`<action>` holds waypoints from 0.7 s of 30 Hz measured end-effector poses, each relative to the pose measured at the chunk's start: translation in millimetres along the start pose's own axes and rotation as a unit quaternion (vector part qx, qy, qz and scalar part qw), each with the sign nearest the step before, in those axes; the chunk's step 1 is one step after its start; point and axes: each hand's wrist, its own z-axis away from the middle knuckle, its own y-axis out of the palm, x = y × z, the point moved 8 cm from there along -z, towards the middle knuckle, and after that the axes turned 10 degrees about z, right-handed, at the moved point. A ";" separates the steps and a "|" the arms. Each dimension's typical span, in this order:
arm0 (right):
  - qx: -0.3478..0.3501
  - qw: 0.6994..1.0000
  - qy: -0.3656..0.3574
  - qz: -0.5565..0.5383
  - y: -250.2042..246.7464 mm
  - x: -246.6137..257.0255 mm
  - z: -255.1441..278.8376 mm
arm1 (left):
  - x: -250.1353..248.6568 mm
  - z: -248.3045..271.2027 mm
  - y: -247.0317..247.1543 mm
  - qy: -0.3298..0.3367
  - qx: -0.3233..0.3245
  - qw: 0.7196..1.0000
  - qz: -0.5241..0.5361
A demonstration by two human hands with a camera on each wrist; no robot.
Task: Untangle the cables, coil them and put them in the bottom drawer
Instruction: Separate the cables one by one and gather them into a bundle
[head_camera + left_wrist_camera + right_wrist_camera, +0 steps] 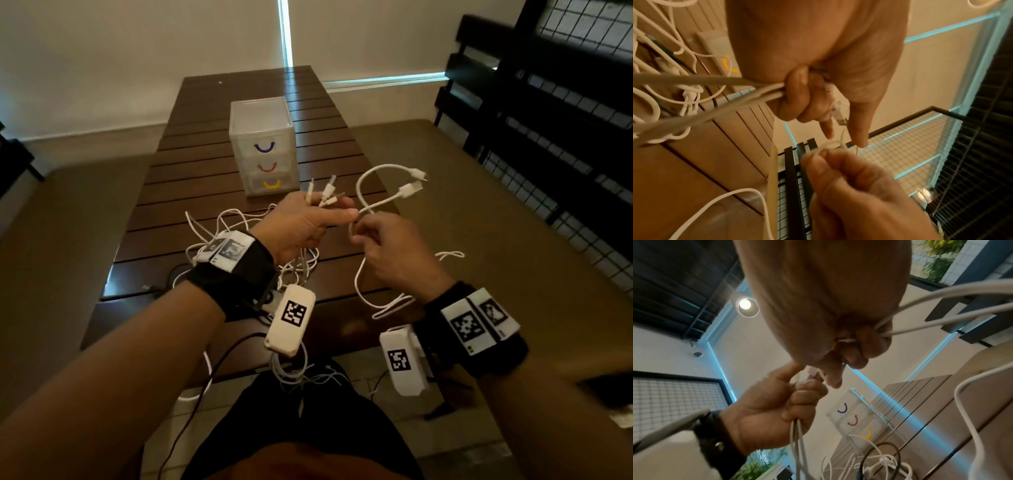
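Note:
Above the table's near end, my left hand (317, 214) grips a bundle of white cables (298, 263); their plug ends (325, 193) stick up past my fingers. The rest of the tangle (219, 229) trails onto the table behind my wrist. Just to the right, my right hand (368, 234) pinches one white cable (366, 205) that loops up to two plugs (412, 186) and hangs down below my wrist. In the left wrist view my left fingers (797, 95) curl round the strands. In the right wrist view my right fingers (859, 344) close on the cable. The clear drawer unit (262, 123) stands behind, its yellow-handled bottom drawer (272, 185) closed.
The dark slatted wooden table (205, 154) runs away from me. A black cable (198, 373) hangs off its near edge. A dark slatted bench and a wire-mesh panel (565, 137) stand at the right. White walls lie behind.

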 end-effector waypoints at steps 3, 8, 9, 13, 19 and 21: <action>0.032 0.999 -0.032 0.005 13.0 14.5 0.8 | -1.8 3.3 1.7 0.025 -0.025 0.998 -0.059; 0.003 0.993 0.029 -0.113 15.8 -1.4 -11.8 | -20.7 7.1 -24.9 0.076 -0.096 0.988 -0.099; -0.005 0.990 0.064 -0.128 15.3 -10.7 -15.8 | -22.9 7.4 -33.2 0.070 -0.107 0.989 -0.071; -0.021 0.980 0.148 -0.133 16.0 -34.6 -25.5 | -28.7 11.4 -48.2 0.050 -0.100 0.994 -0.013; -0.021 0.929 0.066 -0.364 10.1 12.5 -26.8 | -14.1 12.0 -42.9 0.024 -0.080 0.995 -0.050; -0.031 0.907 0.065 -0.416 8.0 19.8 -28.3 | -8.5 13.3 -37.5 0.015 -0.060 0.997 -0.053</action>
